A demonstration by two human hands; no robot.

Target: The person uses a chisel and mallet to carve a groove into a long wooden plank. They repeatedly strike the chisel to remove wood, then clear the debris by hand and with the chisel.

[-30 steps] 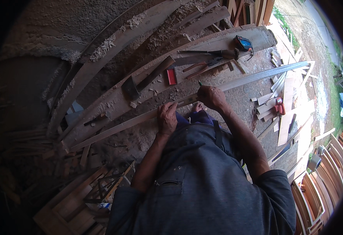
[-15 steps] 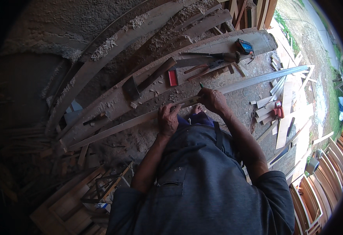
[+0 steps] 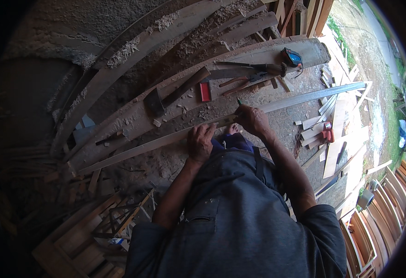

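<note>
Strip (image 3: pixel 300 98): smooth wood, eight to two o'clock, sheen toward two
Tabletop (image 3: pixel 307 50): matt, dusty wood, with rough chips
Tool (image 3: pixel 185 88), eleven o'clock: wooden handle; dull, metal-looking head
Tray (image 3: pixel 205 91), twelve: smooth red plastic, by its look
Tape measure (image 3: pixel 293 57), past one: glossy blue face
Shirt (image 3: pixel 258 222), five: matt cloth
Wall (image 3: pixel 57 34), ten: rough, unpolished

The right hand (image 3: pixel 254 121) hid all but a tip of the green stick (image 3: pixel 239 101), and the left hand (image 3: pixel 200 140) covered part of the long wooden strip (image 3: pixel 166 140). The lower edge cut off the shirt (image 3: pixel 244 231), while shadow blurred the scrap wood (image 3: pixel 27 161) at far left.
</note>
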